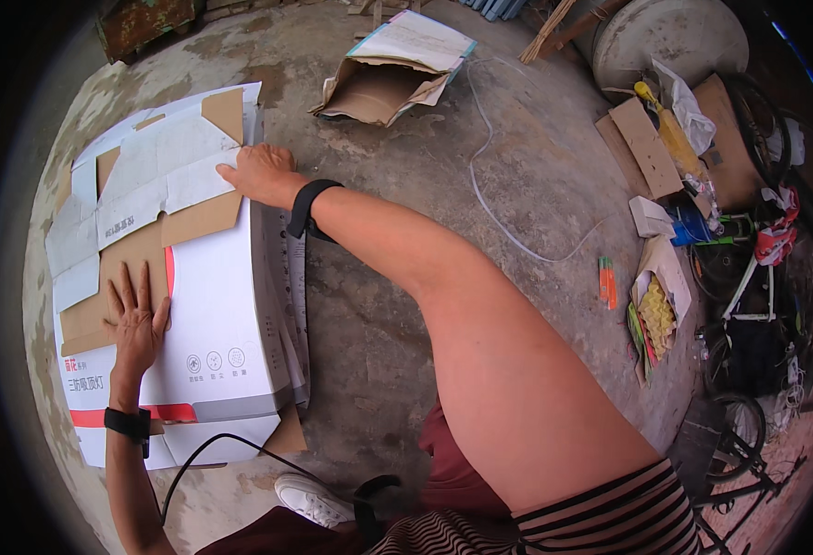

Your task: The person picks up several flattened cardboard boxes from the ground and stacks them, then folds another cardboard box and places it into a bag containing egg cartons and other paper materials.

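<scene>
A stack of flattened cardboard boxes, the upper one white with red and grey bands, lies on the concrete floor at the left. On top of it are unfolded cardboard pieces with brown and whitish faces. My left hand rests palm down, fingers spread, on a brown part of the top cardboard. At the upper right edge of the stack is my right hand, its thumb on the whitish cardboard and its other fingers curled at the edge; whether they grip it is not plain. Both wrists wear black bands.
An open, crumpled carton lies at the top centre. A thin pale cord curves over the floor. At the right are a torn bag with yellow material, a round slab, loose cardboard and bicycles. A black cable arches near my white shoe.
</scene>
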### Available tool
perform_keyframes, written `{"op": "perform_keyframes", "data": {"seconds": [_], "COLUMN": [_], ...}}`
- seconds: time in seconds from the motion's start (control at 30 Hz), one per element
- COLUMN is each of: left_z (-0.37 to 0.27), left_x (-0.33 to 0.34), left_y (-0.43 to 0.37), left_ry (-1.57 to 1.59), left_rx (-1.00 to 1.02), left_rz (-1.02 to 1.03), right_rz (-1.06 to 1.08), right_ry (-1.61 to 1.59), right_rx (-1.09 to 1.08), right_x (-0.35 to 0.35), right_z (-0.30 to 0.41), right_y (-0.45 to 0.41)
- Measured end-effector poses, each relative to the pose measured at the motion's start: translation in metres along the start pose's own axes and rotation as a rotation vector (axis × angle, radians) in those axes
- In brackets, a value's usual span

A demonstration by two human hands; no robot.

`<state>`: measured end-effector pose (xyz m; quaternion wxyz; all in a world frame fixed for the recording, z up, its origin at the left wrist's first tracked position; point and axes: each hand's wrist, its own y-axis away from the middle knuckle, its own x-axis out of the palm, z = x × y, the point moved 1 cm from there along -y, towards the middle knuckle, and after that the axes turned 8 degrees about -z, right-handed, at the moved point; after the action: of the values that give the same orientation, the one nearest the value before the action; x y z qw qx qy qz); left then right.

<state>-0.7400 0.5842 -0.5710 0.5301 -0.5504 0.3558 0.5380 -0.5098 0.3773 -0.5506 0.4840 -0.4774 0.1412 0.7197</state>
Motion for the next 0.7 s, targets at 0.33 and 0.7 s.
{"op": "perform_keyframes", "data": {"seconds": [0.33, 0.7], "left_z": [0.016, 0.059], "left_x": [0.01, 0.022], "left_y": [0.0, -0.009], "left_ry": [-0.02, -0.161], "left_rx": [0.112, 0.14], "left_rz": [-0.156, 0.154], "right_rz": [0.363, -0.3], "right_ry": [0.107, 0.67], "right_rx": [0.032, 1.254], "right_x": [-0.12, -0.291], "right_z": [-0.172, -0.454], "right_y": [0.153, 0.509]}}
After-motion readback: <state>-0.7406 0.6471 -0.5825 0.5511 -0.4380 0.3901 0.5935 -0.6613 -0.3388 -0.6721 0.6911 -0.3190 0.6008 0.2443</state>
